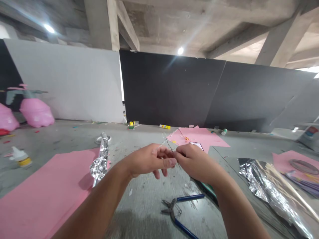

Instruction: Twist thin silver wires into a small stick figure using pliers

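Twisted wire point(168, 143) rises in thin crossing strands between the two hands at the centre. My left hand point(154, 160) has its thumb and fingertips closed round the lower part of the wire. On the other side, my right hand point(190, 161) pinches the wire, its fingertips touching those of my left hand. Just below lie pliers point(171, 207) with blue handles, jaws apart, a small wire loop beside them. The wire's lower end is mostly hidden by the fingers.
Pink paper point(62, 179) and a crumpled foil piece point(99, 167) lie left. Foil sheeting point(269, 192) and a tape roll point(304, 166) are at right. A glue bottle point(22, 157) stands far left. Behind are a glue stick point(164, 126), a phone point(196, 145) and pink sprayers point(36, 111).
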`<state>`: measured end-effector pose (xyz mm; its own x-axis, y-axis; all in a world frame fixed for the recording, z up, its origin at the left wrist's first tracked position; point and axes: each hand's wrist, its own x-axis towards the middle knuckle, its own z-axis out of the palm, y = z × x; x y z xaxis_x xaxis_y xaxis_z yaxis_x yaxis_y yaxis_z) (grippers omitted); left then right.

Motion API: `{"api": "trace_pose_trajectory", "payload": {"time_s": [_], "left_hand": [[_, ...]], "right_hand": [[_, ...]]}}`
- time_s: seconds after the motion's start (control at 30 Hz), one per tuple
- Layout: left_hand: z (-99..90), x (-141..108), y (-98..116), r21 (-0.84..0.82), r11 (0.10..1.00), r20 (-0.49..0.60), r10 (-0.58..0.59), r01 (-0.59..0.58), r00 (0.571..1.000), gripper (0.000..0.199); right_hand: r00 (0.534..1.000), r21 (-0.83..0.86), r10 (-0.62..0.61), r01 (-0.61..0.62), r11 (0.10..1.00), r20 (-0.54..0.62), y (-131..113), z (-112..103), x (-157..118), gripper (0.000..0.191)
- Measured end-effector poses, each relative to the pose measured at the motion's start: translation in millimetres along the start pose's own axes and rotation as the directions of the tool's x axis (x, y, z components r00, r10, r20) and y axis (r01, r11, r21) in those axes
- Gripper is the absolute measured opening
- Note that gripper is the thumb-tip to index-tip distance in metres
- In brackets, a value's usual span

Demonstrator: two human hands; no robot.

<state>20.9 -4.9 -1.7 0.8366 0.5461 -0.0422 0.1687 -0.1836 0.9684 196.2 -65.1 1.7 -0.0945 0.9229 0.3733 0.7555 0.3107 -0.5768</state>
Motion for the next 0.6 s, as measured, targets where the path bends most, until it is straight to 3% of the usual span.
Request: {"api": "trace_pose_trajectory", "payload": {"time_s": [0.13, 0.3, 0.37, 0.5, 0.6], "left_hand": [[7.1, 9.6, -5.9, -0.018, 0.997, -0.254, 0.064, -0.070, 0.965, 0.046], [9.4, 16.5, -8.9, -0.027, 0.980, -0.371, 0.172, -0.195, 0.913, 0.035], [8.4, 16.3, -8.5, 0.060, 0.969, -0.431, 0.243, -0.241, 0.869, 0.031], [5.8, 12.1, -7.6, 0.314, 0.896, -0.511, 0.439, -0.316, 0.739, 0.022], [6.0, 11.4, -8.8, 0.345, 0.865, -0.550, 0.501, -0.364, 0.668, 0.018]], "right_hand": [[0.995, 0.048, 0.031, -0.036, 0.998, 0.096, 8.0, -6.0, -1.3, 0.040], [0.982, 0.132, 0.004, -0.029, 0.991, 0.188, 0.8, -8.4, -2.3, 0.039], [0.985, 0.141, 0.004, -0.029, 0.990, 0.173, 0.2, -7.0, -1.1, 0.037], [0.994, 0.173, 0.060, -0.076, 0.982, 0.093, 3.8, -1.1, 3.4, 0.028], [0.991, 0.328, 0.127, -0.132, 0.935, 0.038, 4.1, 2.8, 6.5, 0.025]]}}
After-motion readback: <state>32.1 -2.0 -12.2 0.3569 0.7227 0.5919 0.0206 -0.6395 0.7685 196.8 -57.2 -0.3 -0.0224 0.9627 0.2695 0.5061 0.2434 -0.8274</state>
